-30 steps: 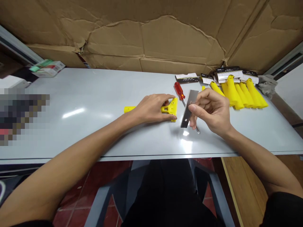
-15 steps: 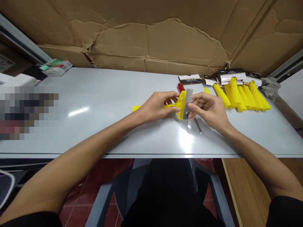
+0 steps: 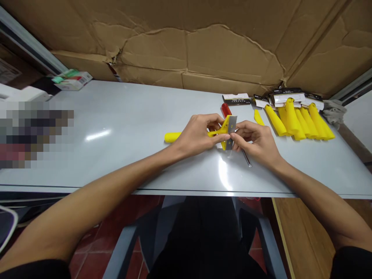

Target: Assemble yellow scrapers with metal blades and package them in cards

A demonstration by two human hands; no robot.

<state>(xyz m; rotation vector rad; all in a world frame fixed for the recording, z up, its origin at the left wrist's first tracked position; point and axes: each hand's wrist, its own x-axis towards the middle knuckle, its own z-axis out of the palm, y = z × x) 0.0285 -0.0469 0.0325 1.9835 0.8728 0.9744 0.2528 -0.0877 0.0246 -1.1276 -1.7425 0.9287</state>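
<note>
My left hand (image 3: 197, 133) grips a yellow plastic scraper (image 3: 174, 136) near its head, the handle pointing left along the grey table (image 3: 122, 124). My right hand (image 3: 255, 141) pinches a flat metal blade (image 3: 231, 126) and holds it against the scraper's head. Both hands meet at the middle of the table. A screwdriver with a red handle (image 3: 225, 109) lies under and behind them, its steel shaft (image 3: 247, 158) showing beside my right hand.
A pile of yellow scrapers (image 3: 299, 120) with black-and-white packaging cards (image 3: 286, 95) lies at the back right. A grey cloth (image 3: 334, 110) sits at the far right edge. A small box (image 3: 72, 79) rests at the back left. Cardboard (image 3: 188, 42) lines the wall behind.
My right hand brought the blade from above the table leftward onto the scraper's head. My left hand tilted the scraper head up to meet it.
</note>
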